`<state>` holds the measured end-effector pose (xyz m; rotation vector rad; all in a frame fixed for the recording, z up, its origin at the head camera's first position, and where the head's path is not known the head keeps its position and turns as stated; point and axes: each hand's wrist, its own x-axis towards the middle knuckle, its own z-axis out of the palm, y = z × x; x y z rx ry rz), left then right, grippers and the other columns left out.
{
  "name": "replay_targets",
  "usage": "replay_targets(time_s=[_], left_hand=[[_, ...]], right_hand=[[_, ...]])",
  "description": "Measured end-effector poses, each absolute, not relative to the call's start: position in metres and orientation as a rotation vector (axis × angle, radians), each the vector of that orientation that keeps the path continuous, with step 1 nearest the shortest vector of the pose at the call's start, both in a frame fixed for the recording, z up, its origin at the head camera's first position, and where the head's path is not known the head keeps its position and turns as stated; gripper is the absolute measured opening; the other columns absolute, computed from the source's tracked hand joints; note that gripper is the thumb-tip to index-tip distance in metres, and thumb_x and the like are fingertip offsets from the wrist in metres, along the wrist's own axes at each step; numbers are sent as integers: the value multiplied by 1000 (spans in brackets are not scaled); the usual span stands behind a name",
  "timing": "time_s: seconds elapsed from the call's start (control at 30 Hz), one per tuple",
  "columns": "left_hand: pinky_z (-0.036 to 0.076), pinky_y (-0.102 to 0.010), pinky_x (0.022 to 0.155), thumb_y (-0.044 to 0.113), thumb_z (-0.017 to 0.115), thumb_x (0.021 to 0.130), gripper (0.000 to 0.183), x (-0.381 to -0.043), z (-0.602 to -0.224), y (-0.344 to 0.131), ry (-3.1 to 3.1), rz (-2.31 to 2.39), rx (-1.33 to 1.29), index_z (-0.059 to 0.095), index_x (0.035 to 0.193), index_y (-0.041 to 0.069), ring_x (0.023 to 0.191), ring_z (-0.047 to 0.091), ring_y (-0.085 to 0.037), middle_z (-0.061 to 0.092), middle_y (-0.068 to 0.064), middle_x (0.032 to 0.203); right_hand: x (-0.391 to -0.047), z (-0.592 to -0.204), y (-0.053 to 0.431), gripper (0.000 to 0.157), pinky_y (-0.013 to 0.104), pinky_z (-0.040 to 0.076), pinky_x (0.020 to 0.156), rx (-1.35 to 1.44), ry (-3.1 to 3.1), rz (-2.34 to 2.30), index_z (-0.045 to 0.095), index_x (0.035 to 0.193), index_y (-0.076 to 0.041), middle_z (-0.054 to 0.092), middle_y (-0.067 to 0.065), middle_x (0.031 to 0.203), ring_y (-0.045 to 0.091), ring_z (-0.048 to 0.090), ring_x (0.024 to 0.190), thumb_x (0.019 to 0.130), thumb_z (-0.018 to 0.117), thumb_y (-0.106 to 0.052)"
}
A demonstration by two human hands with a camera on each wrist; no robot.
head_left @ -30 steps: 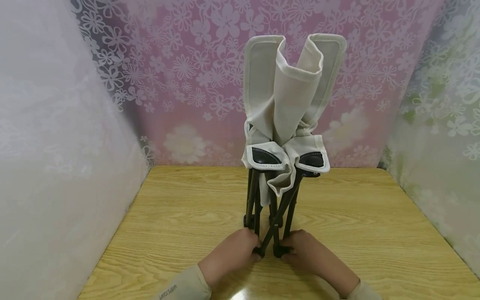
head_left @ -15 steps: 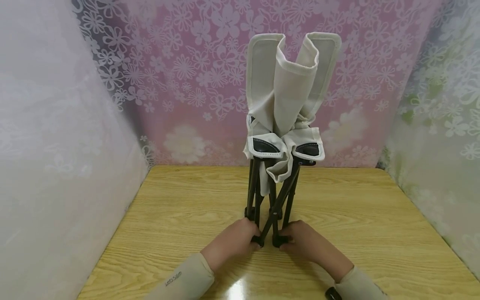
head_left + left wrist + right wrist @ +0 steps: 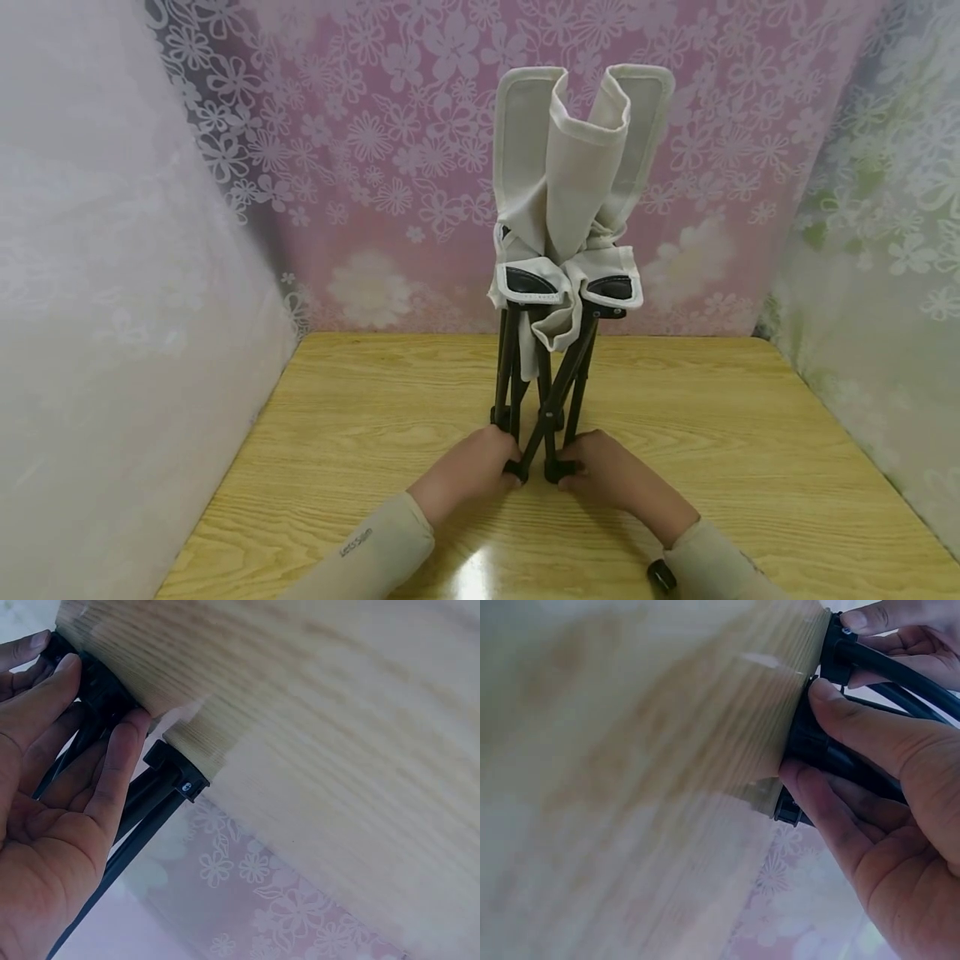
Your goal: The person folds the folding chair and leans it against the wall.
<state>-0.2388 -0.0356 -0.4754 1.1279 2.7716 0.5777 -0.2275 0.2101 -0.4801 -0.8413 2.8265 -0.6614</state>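
Observation:
A partly folded camping chair (image 3: 585, 179) stands upright on the table, its cream fabric bunched above crossed black legs (image 3: 550, 412). My left hand (image 3: 476, 462) holds the front left foot (image 3: 516, 471) low down. On the other side, my right hand (image 3: 603, 471) grips the front right foot (image 3: 558, 472). In the left wrist view the left thumb and fingers pinch a black plastic foot (image 3: 105, 694); another foot (image 3: 178, 771) lies beyond them. The right wrist view has the right thumb and fingers around a foot (image 3: 804, 735). Fingers partly hide both held feet.
The wood-grain table (image 3: 360, 400) extends around the chair. A pink flowered backdrop (image 3: 375, 167) rises behind it, with pale sheets at the left (image 3: 112, 292) and right (image 3: 885, 250). A small black object (image 3: 662, 575) lies beside the right sleeve (image 3: 712, 558).
Both hands and the chair have shifted away from me, toward the table's back edge, and slightly left. The chair's legs look a little closer together. The black object beside the right sleeve has come into view.

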Motion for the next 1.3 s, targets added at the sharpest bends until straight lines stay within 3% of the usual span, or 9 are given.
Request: replay_targets(time_s=[0.3, 0.67, 0.8, 0.97, 1.13, 1.3], left_hand=[[59, -20, 83, 20, 87, 90, 14, -251, -480, -35, 2783, 551, 1096, 84, 99, 9, 93, 72, -6, 80, -1, 104], [58, -19, 81, 21, 87, 90, 12, -263, -481, -35, 2795, 527, 1081, 84, 96, 10, 93, 72, -5, 80, -1, 106], [56, -18, 76, 20, 87, 90, 10, -265, -479, -33, 2790, 547, 1068, 84, 95, 11, 85, 69, -2, 79, 1, 100], [53, -18, 69, 16, 86, 90, 5, -272, -477, -27, 2768, 616, 1064, 83, 89, 12, 71, 60, 0, 76, 4, 86], [52, -18, 69, 15, 86, 90, 5, -279, -478, -26, 2754, 632, 1057, 84, 87, 12, 69, 57, 0, 76, 4, 85], [53, -19, 70, 16, 86, 91, 5, -282, -479, -27, 2737, 652, 1040, 84, 88, 11, 70, 58, -1, 77, 4, 85]], right_hand=[[-239, -479, 210, 27, 28, 57, 70, -865, 2818, -659, 83, 109, -3, 81, 4, 97, 11, 70, 84, 86, 88, -16], [-252, -480, 210, 20, 31, 59, 73, -950, 2828, -657, 84, 105, -6, 81, 2, 95, 14, 73, 84, 87, 87, -14], [-257, -481, 212, 15, 29, 58, 71, -990, 2845, -653, 85, 101, -9, 81, 0, 91, 12, 72, 80, 87, 88, -13], [-264, -483, 215, 24, 38, 62, 81, -862, 2866, -659, 84, 109, -7, 82, 4, 102, 21, 76, 92, 87, 88, -15], [-270, -484, 217, 31, 44, 63, 87, -787, 2848, -667, 82, 116, -4, 81, 9, 108, 27, 76, 99, 88, 87, -16], [-276, -487, 218, 28, 42, 63, 84, -827, 2850, -655, 83, 112, -5, 82, 7, 104, 25, 76, 95, 87, 88, -17]])
